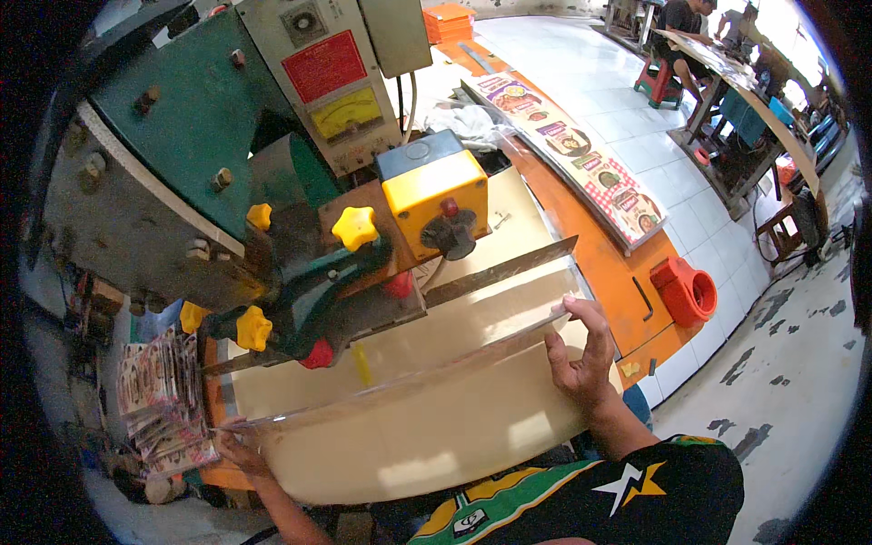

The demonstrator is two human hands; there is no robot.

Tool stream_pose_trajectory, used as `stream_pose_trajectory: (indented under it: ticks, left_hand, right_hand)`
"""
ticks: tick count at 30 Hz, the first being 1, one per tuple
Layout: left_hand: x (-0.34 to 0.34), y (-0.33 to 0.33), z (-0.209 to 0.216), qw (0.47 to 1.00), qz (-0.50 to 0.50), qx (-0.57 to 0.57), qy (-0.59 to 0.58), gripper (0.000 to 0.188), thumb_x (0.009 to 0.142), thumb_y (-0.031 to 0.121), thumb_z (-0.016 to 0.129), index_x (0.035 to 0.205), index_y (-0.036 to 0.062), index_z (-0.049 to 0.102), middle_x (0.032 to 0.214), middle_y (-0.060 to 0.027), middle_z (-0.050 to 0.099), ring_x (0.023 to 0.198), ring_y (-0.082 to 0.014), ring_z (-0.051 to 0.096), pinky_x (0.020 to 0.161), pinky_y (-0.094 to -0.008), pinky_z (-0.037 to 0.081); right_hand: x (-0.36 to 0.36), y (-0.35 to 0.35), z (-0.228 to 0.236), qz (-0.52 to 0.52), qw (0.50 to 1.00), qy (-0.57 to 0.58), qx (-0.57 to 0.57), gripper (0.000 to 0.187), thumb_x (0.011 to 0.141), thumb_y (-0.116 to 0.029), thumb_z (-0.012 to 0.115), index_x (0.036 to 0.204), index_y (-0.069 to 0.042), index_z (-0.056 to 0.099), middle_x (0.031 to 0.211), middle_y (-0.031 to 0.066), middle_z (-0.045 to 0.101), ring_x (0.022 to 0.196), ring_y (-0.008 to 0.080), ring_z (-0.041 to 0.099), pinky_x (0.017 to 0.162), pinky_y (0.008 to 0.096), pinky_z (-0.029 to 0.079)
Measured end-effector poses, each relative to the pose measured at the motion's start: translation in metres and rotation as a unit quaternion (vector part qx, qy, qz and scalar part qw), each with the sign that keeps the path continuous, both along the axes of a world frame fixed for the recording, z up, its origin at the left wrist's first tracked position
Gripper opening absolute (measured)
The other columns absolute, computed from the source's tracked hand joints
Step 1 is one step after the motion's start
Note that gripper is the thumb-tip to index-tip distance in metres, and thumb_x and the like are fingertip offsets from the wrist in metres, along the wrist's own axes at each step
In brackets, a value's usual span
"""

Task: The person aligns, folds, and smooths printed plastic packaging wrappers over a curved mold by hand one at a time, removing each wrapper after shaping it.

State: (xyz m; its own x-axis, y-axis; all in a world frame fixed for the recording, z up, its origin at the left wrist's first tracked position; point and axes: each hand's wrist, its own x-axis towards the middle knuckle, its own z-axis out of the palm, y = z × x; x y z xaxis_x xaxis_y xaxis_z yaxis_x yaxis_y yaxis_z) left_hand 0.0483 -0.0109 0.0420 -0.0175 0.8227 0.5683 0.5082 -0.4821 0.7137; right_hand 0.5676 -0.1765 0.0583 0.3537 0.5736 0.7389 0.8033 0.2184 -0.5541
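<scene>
A long clear strip, apparently plastic (427, 368), stretches slantwise across a cream-coloured board (427, 436). Its right end is pinched between the thumb and fingers of my right hand (586, 359). At the lower left, my left hand (243, 452) closes on the other end, its fingertips partly hard to make out. Just beyond the strip, a long thin metal bar (500, 268) stands on edge under the press head of a green and grey machine (182, 100). Yellow star knobs (354, 228) and a yellow control box with a red button (436, 200) sit on the machine.
An orange tabletop (590, 263) borders the board, carrying a stack of printed sheets (581, 154), a hex key (642, 298) and a red ring-shaped holder (683, 291). Piled printed pouches (163, 400) lie at left. People work at a far table (745, 73).
</scene>
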Motion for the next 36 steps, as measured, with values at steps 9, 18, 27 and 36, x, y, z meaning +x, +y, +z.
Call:
stream_pose_trajectory:
  ticks: [9, 18, 27, 36]
  left_hand:
    - [-0.069, 0.023, -0.065, 0.999, 0.015, 0.038, -0.028, 0.059, 0.106, 0.051, 0.037, 0.089, 0.0007, 0.062, 0.089, -0.0101, 0.064, 0.084, -0.0224, 0.059, 0.081, -0.0382, 0.046]
    - [-0.068, 0.021, -0.055, 0.998, -0.034, -0.007, -0.060, 0.063, 0.102, 0.056, 0.043, 0.091, -0.0017, 0.064, 0.085, -0.0091, 0.063, 0.080, -0.0208, 0.058, 0.075, -0.0368, 0.046]
    - [-0.057, 0.022, -0.065, 0.995, -0.017, 0.012, -0.097, 0.054, 0.101, 0.050, 0.053, 0.100, -0.0035, 0.062, 0.097, -0.0101, 0.063, 0.090, -0.0209, 0.058, 0.082, -0.0377, 0.048]
    - [-0.055, 0.008, -0.059, 0.970, -0.104, -0.097, -0.197, 0.053, 0.103, 0.048, 0.050, 0.104, -0.0032, 0.061, 0.101, -0.0116, 0.064, 0.095, -0.0208, 0.059, 0.087, -0.0379, 0.048]
  right_hand:
    - [-0.001, 0.002, 0.002, -0.009, 1.000, 0.007, 0.005, 0.048, 0.085, -0.005, 0.070, 0.129, -0.003, 0.052, 0.104, 0.0206, 0.063, 0.091, 0.0345, 0.064, 0.081, 0.0417, 0.052]
    - [0.008, -0.004, -0.002, -0.002, 1.000, -0.016, -0.003, 0.042, 0.090, -0.009, 0.068, 0.129, -0.005, 0.052, 0.110, 0.0180, 0.064, 0.090, 0.0292, 0.062, 0.076, 0.0374, 0.051]
    - [0.010, -0.008, 0.000, 0.017, 0.999, -0.033, -0.014, 0.051, 0.090, -0.014, 0.071, 0.135, -0.007, 0.049, 0.112, 0.0181, 0.064, 0.094, 0.0289, 0.063, 0.077, 0.0369, 0.051]
    - [0.015, -0.003, -0.006, 0.017, 0.998, -0.051, -0.016, 0.052, 0.090, -0.019, 0.071, 0.135, -0.006, 0.049, 0.114, 0.0182, 0.065, 0.091, 0.0276, 0.064, 0.076, 0.0363, 0.052]
